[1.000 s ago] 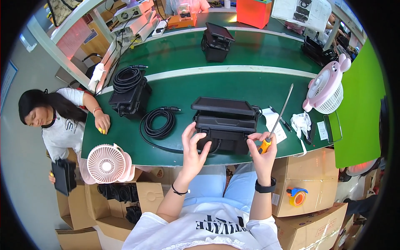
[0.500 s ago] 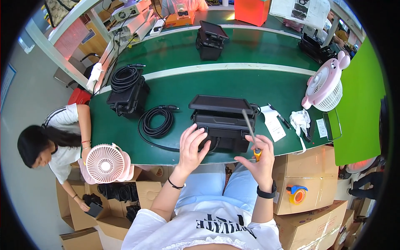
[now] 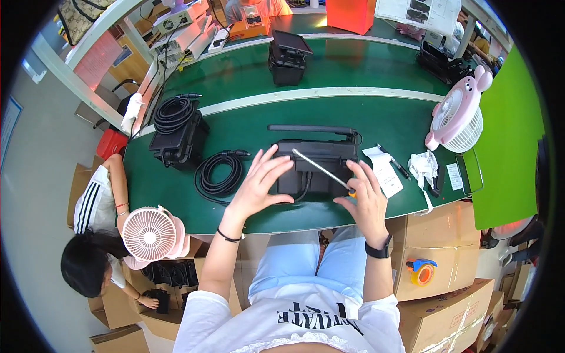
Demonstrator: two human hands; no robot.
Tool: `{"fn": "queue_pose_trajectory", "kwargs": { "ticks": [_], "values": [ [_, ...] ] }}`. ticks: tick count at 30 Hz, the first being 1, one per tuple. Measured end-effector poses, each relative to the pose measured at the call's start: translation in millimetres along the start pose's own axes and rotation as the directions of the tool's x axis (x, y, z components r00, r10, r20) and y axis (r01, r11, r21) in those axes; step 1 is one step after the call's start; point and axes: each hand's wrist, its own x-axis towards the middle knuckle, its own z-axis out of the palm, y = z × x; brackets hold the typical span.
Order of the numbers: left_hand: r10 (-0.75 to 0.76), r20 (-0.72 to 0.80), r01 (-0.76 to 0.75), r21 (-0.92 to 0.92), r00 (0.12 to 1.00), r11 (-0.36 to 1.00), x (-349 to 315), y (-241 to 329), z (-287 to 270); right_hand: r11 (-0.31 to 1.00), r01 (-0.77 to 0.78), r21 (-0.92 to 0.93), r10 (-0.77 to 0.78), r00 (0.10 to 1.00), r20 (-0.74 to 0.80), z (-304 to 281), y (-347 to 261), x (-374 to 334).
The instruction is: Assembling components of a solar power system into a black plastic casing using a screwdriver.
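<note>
Right hand (image 3: 366,199) closed around a screwdriver (image 3: 322,171), shaft laid over the black device (image 3: 321,167), left hand (image 3: 259,183) spread open against the device's near-left side, green workbench (image 3: 259,126), cardboard boxes (image 3: 447,259) stacked beside.

pink fan (image 3: 458,117) | coiled black cable (image 3: 219,175) | tape dispenser (image 3: 421,270) | cardboard boxes (image 3: 447,247)

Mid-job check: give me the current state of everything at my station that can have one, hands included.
Left hand: open, fingers spread on the black unit.
Right hand: closed around the screwdriver.
Screwdriver: held, shaft slanting over the unit's top.
Black unit: flat on the green table, lid shut.
Black cable: coiled, lying loose left of the unit.
Pink fan: standing; whether it spins is unclear.
</note>
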Motion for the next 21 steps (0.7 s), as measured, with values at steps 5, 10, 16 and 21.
{"fn": "queue_pose_trajectory", "kwargs": {
  "ticks": [5,10,16,21],
  "values": [
    [-0.020,0.001,0.020,0.023,1.000,1.000,30,-16,-5,0.998,-0.005,0.060,0.008,0.999,-0.037,13,20,21],
    [-0.041,-0.045,0.047,0.144,0.998,0.988,42,-30,4,0.997,-0.040,0.063,0.040,0.999,0.001,17,31,42],
    [0.026,-0.086,0.007,0.363,0.996,0.932,33,-21,16,0.998,-0.059,0.001,0.059,0.998,0.011,13,29,41],
    [0.032,-0.114,0.016,0.395,0.993,0.919,29,-19,18,0.998,-0.046,-0.034,0.046,0.999,0.001,15,26,41]
  ]
}}
